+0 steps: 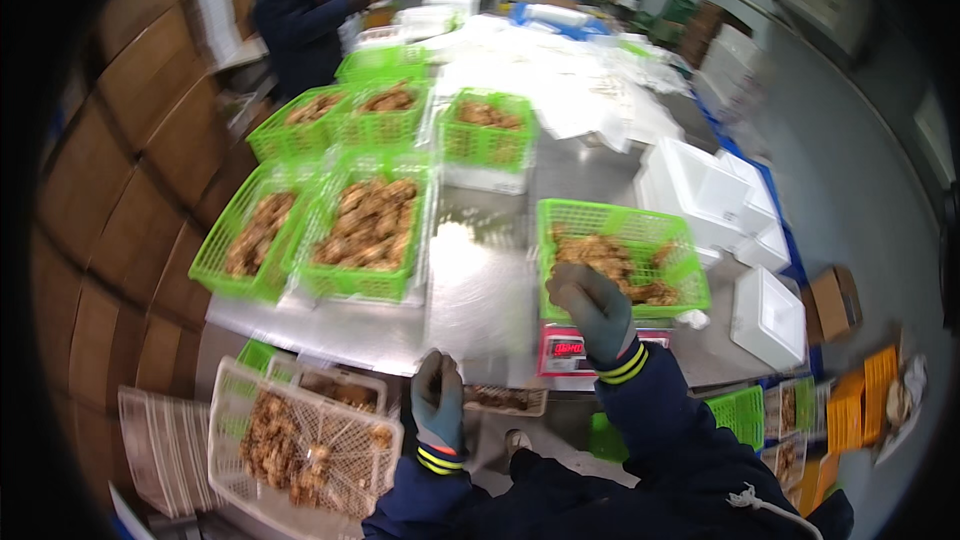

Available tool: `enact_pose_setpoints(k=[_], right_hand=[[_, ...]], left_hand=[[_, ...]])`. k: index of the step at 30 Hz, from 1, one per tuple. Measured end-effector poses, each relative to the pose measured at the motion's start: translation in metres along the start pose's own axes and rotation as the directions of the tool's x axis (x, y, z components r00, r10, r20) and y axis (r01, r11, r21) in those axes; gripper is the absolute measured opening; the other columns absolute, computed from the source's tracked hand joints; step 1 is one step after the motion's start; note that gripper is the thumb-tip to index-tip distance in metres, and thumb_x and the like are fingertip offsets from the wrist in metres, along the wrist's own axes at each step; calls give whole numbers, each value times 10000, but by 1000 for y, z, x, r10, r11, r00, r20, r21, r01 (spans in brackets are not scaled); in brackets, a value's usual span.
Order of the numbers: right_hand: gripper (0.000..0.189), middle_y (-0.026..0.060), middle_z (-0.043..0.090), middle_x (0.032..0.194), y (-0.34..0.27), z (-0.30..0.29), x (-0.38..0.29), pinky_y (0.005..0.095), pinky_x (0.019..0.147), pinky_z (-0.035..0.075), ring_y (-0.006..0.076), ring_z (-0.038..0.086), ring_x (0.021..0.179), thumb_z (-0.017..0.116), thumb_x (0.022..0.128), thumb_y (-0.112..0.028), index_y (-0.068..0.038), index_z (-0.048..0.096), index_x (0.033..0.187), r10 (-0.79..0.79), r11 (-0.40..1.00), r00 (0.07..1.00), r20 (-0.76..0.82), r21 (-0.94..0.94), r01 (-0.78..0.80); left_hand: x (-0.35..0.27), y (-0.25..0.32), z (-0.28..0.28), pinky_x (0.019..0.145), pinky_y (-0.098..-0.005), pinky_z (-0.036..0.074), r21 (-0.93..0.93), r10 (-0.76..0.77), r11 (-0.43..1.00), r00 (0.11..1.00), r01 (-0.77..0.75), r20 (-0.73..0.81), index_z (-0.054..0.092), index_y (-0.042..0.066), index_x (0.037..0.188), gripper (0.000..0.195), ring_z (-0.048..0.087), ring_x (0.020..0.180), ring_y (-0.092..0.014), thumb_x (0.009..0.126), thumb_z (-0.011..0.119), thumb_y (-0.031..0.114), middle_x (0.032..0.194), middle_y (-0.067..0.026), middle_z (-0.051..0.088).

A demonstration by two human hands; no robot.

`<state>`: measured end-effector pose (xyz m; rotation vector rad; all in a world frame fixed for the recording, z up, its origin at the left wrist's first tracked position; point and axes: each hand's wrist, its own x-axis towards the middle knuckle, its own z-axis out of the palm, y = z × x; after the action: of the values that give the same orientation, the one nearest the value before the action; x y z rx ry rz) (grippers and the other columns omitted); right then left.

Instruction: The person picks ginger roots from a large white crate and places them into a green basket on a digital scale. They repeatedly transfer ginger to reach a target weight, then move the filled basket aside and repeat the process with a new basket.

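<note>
My right hand point(596, 311), in a grey-blue glove, is curled over the near left edge of a green plastic basket point(622, 214). Whether it holds anything is hidden by the fingers. Knobbly brown produce point(596, 255) lies mostly in the left part of that basket. Below it, a red-framed digital scale point(551, 364) shows a lit display. My left hand point(439, 405), gloved alike, hangs at the table's front edge with bent fingers; its grip is unclear. To its left, a white plastic crate point(217, 450) holds more of the brown produce point(274, 439).
Green baskets, one nearest the front point(367, 289), stand on the steel table point(480, 307) at left. White foam boxes point(694, 187) line the right side. White sheets point(540, 82) cover the far end. Cardboard boxes point(135, 97) rise at left; a person point(304, 30) stands beyond the baskets.
</note>
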<state>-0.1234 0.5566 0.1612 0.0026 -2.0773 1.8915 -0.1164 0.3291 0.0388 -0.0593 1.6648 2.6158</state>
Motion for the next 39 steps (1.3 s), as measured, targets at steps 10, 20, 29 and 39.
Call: enact_pose_setpoints(k=[10, 20, 29, 39], right_hand=[[302, 103, 652, 917, 103, 330, -88, 297, 753, 498, 163, 628, 831, 563, 890, -198, -20, 599, 1132, 329, 943, 427, 842, -317, -101], [631, 172, 552, 1262, 241, 481, -142, 430, 782, 503, 331, 613, 989, 566, 815, -23, -91, 349, 1403, 652, 320, 303, 695, -615, 721], [710, 148, 578, 1222, 173, 457, -115, 347, 967, 428, 202, 533, 1141, 754, 766, -351, -44, 460, 1334, 544, 826, -264, 797, -564, -1], [370, 136, 655, 933, 226, 472, -139, 381, 769, 494, 271, 636, 858, 662, 799, -250, -37, 597, 1094, 517, 739, 242, 821, -570, 359]], left_hand=[[-154, -5, -220, 738, -310, 516, -258, -245, 958, 835, 130, -492, 417, -9, 1310, 431, 604, 819, -160, 913, 556, 81, 974, -115, 624], [-164, -1, -278, 745, -304, 491, -597, -411, 801, 762, 40, -501, 427, 29, 1281, 404, 562, 784, -154, 915, 555, 143, 925, -82, 594], [-138, 31, -291, 695, -251, 461, -798, -562, 547, 596, -252, -574, 498, 184, 1059, 265, 559, 867, -139, 883, 630, 333, 922, -18, 545], [-144, 7, -296, 656, -261, 452, -698, -410, 651, 636, -297, -653, 516, 79, 947, 221, 529, 827, -146, 880, 628, 257, 915, -59, 539]])
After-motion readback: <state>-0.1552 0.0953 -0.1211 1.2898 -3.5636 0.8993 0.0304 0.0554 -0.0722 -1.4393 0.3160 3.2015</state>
